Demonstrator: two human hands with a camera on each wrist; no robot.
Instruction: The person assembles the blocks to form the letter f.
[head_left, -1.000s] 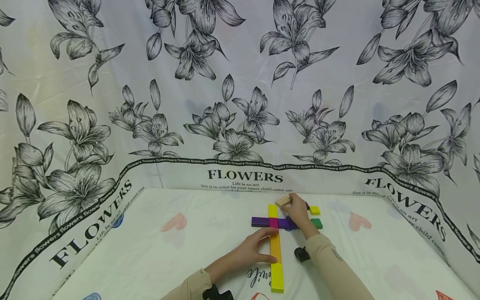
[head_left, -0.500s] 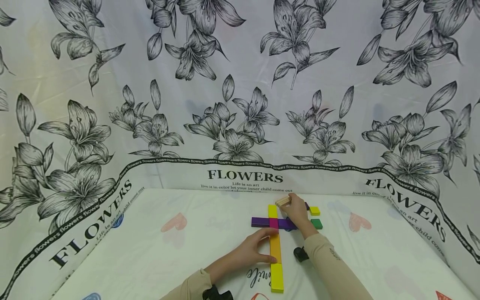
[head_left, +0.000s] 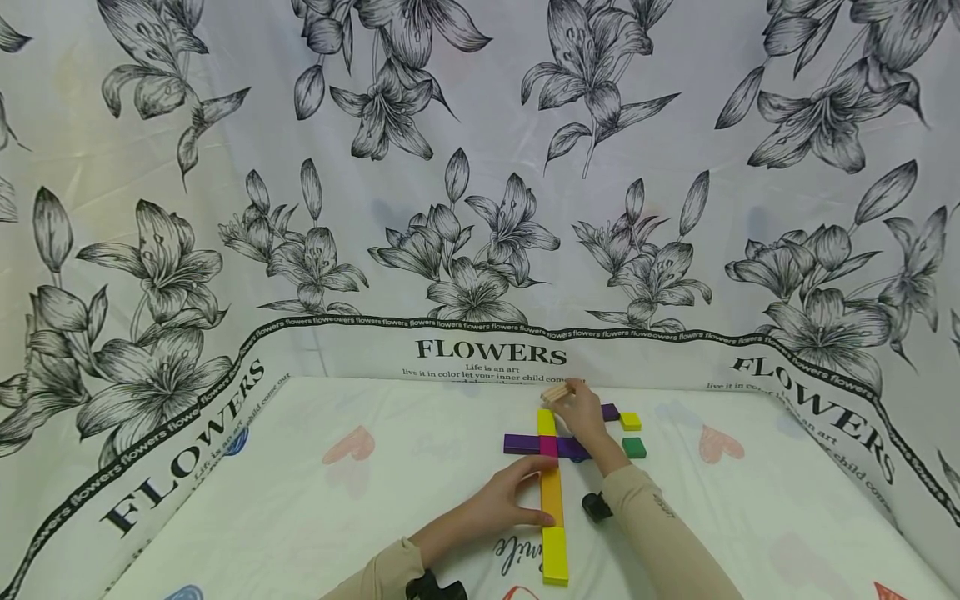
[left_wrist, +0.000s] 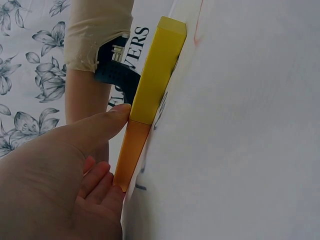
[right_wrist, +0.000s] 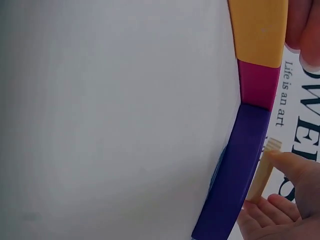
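Note:
A row of coloured blocks lies on the white cloth: a near yellow block (head_left: pixel 554 556), an orange block (head_left: pixel 551 497), a magenta block (head_left: pixel 548 447) and a far yellow block (head_left: pixel 546 422). Purple blocks (head_left: pixel 521 444) extend to either side of the magenta one. My left hand (head_left: pixel 495 500) holds the orange block, thumb by its near end and fingers by its far end; in the left wrist view the thumb meets the yellow-orange joint. My right hand (head_left: pixel 579 415) pinches a pale, grooved wooden piece (head_left: pixel 555 392) behind the far yellow block; its exact kind is unclear.
Right of the row lie another purple block (head_left: pixel 611 412), a small yellow block (head_left: pixel 631 422) and a green block (head_left: pixel 634 448). A flower-printed curtain (head_left: pixel 465 208) hangs behind the cloth-covered surface. Black straps with devices sit on both wrists.
My right hand has shifted left and slightly back with the wooden piece, revealing more of the purple block on the right. The left hand stays where it was.

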